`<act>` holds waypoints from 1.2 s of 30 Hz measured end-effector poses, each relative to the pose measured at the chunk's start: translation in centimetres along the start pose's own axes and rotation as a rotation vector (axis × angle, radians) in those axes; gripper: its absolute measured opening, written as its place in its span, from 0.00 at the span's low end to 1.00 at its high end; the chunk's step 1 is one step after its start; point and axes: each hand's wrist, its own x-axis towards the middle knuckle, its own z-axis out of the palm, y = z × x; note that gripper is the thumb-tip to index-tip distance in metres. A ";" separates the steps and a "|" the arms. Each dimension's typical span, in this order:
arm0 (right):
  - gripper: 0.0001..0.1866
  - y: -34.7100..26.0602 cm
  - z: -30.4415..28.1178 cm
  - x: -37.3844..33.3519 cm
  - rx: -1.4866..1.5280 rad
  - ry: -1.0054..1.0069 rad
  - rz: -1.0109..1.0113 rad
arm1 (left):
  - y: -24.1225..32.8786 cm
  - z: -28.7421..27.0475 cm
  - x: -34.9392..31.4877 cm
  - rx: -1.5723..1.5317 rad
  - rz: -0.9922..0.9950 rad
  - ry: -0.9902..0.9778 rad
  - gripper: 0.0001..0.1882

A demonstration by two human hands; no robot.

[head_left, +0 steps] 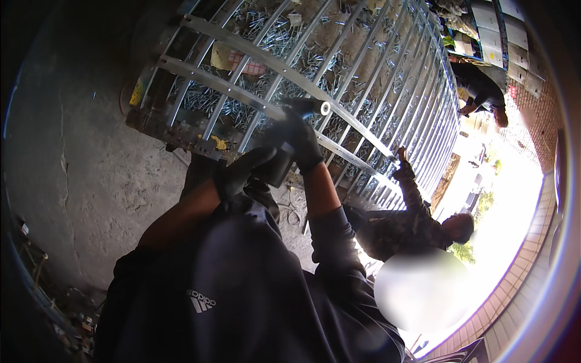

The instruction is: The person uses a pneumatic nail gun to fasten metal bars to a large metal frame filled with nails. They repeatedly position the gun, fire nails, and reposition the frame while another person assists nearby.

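A pistol-shaped cordless power tool (pixel 308 107), dark with a pale round end, is held over the near rails of a silver metal frame (pixel 242 45). My right hand (pixel 304 145), in a black glove, is closed round its grip. My left hand (pixel 237 175), also gloved, is against the lower part of the tool by its block-shaped base (pixel 273 167), with its fingers curled there. The tool's front end is dark and blurred, so its contact with the rail cannot be made out. Many thin silver metal pins (pixel 206 103) lie under and between the slats.
The frame rests on a dark worktable (pixel 158 134) and stretches far to the right. A co-worker in a patterned jacket (pixel 393 230) reaches onto it at right; another in dark clothes (pixel 481 85) bends at the far side. A reddish-white piece (pixel 239 59) lies among the pins. Concrete floor (pixel 103 181) lies left.
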 end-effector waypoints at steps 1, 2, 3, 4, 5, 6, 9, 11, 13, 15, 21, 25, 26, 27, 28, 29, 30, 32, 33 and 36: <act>0.17 -0.8 -0.8 1.4 0.007 0.044 -0.033 | -0.2 0.4 0.0 0.124 0.014 0.066 0.24; 0.17 -1.3 -1.6 2.7 0.027 0.054 -0.070 | -0.4 0.6 0.0 0.229 0.047 0.102 0.25; 0.17 -1.6 -2.3 4.5 -0.258 0.081 -0.237 | -0.1 0.4 0.4 0.266 0.118 0.078 0.28; 0.18 -1.7 -2.9 6.4 -0.528 0.069 -0.411 | 0.4 0.0 1.0 0.433 0.140 0.141 0.29; 0.20 -1.9 -3.8 7.2 -0.741 0.078 -0.471 | 1.1 -0.8 1.5 0.578 0.212 0.138 0.30; 0.21 -2.0 -4.6 8.3 -0.790 0.024 -0.511 | 1.9 -1.8 2.2 0.731 0.247 0.157 0.31; 0.32 -3.0 -6.5 10.4 -1.011 -0.089 -0.478 | 4.3 -6.3 1.6 0.832 0.557 0.361 0.28; 0.38 -3.2 -6.9 11.2 -1.126 -0.091 -0.416 | 6.2 -9.3 0.1 0.656 0.637 0.476 0.28; 0.42 -3.3 -6.7 11.5 -1.058 -0.137 -0.449 | 8.4 -11.8 -2.1 0.612 0.682 0.530 0.28; 0.42 -3.3 -6.1 11.5 -0.904 -0.104 -0.371 | 10.9 -13.6 -3.8 0.591 0.728 0.587 0.27; 0.35 -4.3 -4.4 10.1 -0.674 -0.175 -0.268 | 12.9 -16.1 -6.3 0.530 0.785 0.695 0.27; 0.33 -4.4 -4.5 9.8 -0.233 -0.206 -0.057 | 12.4 -16.1 -5.2 0.482 0.756 0.658 0.26; 0.34 -4.3 -4.7 10.1 -0.350 -0.200 -0.097 | 12.0 -15.8 -4.8 0.496 0.772 0.634 0.26; 0.34 -4.1 -5.0 10.6 -0.467 -0.192 -0.137 | 11.7 -15.5 -4.3 0.497 0.768 0.630 0.25; 0.35 -4.0 -5.3 11.3 -0.621 -0.193 -0.176 | 11.4 -15.2 -3.7 0.533 0.790 0.613 0.25; 0.36 -3.8 -5.7 12.1 -0.774 -0.188 -0.218 | 11.4 -14.8 -2.9 0.558 0.794 0.618 0.24; 0.38 -3.7 -6.1 12.9 -0.963 -0.190 -0.257 | 11.5 -14.5 -2.2 0.578 0.810 0.600 0.23; 0.41 -3.3 -6.6 14.4 -1.130 -0.187 -0.275 | 12.7 -14.0 -0.1 0.902 1.006 0.638 0.22; 0.43 -3.0 -6.7 15.0 -1.106 -0.182 -0.255 | 13.1 -13.6 1.2 1.114 1.081 0.686 0.22; 0.47 -2.2 -7.1 15.5 -1.166 -0.217 -0.269 | 16.4 -12.8 5.8 1.537 1.248 0.823 0.26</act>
